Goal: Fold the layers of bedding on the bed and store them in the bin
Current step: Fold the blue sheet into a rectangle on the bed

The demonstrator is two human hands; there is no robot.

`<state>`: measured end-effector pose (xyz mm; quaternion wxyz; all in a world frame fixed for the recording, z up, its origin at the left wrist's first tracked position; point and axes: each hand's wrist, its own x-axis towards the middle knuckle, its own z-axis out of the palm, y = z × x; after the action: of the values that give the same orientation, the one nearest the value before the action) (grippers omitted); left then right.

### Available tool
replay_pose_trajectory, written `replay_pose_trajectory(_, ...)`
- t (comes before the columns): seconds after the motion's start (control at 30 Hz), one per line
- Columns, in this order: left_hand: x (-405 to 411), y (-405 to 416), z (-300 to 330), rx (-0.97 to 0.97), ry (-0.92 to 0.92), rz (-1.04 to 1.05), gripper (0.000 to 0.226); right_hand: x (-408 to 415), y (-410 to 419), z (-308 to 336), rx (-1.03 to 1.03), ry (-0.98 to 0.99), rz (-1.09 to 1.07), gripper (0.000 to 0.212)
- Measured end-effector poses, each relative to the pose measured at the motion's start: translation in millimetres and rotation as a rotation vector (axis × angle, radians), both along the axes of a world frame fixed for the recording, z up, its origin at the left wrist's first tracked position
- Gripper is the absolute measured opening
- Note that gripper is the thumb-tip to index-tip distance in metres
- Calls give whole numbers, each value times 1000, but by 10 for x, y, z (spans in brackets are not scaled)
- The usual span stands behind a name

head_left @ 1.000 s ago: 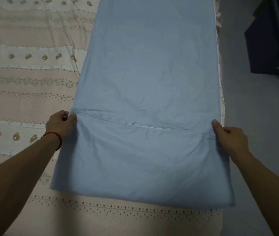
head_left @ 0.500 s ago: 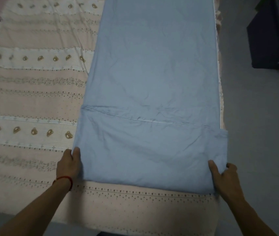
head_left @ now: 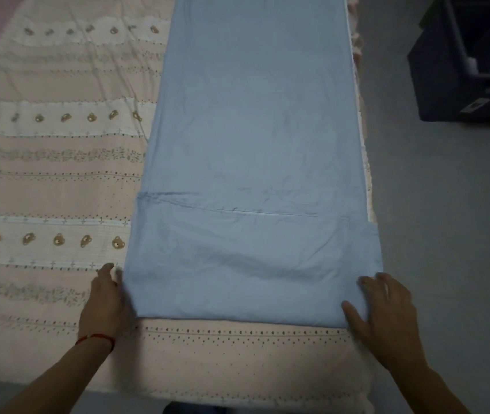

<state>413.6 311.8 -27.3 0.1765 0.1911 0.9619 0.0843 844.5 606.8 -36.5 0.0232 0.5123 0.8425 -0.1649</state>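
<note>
Along the right edge of the bed (head_left: pixel 58 180), seen from my head camera, lies the blue sheet (head_left: pixel 252 144), folded into a long narrow strip that runs away from me, its near end doubled back so a hem line crosses it a little beyond my hands. It rests on the patterned pink cover (head_left: pixel 237 348), which shows bare to the sheet's left and just in front of its near fold.

My left hand (head_left: pixel 104 306) sits at the sheet's near left corner, fingers against the cloth edge; whether they pinch it or only press I cannot tell, as that edge is blurred. My right hand (head_left: pixel 387 312) is at the near right corner, thumb on top of the cloth and fingers curled round its side, so it grips the sheet there. The two hands are well apart, one at each corner.

Beyond the sheet's right side, on the floor (head_left: pixel 446 234), stands the dark bin (head_left: pixel 458 85).

I judge the folding step is midway: the strip is too long to store. Next I would need a firm hold on both near corners, then carry them evenly toward the far end, keeping the side edges aligned.
</note>
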Motion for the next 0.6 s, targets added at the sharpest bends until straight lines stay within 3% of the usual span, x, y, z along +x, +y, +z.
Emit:
replay_pose_trajectory(0.07, 84, -107, -46, -133, 140, -431, 76, 24, -118, -85, 15, -57, 326, 80)
replay_pose_trajectory(0.13, 181, -156, -96, -229, 111, -777, 102, -11, -169, -172, -36, -108, 406, 93)
replay_pose_trajectory(0.17, 205, -148, -139, -266, 86, -824, 109, -52, -163, -193, -57, -113, 387, 94)
replay_pose_trajectory(0.23, 238, -78, -219, -347, 57, -756, 115, -93, -160, -234, -28, -86, 379, 84)
replay_pose_trajectory(0.3, 294, 8, -198, -341, 75, -679, 103, -27, -115, -265, 35, 4, 370, 63)
replay_pose_trajectory(0.37, 240, 11, -105, -223, 66, -659, 74, 65, 4, -182, 70, 103, 243, 50)
replay_pose_trajectory(0.47, 11, -42, 262, 97, 18, -556, 50, 28, 333, 175, 111, 192, 125, 38)
replay_pose_trajectory(0.6, -335, 350, 959, 296, -23, -229, 40, -356, 832, 694, 177, 289, 43, 12)
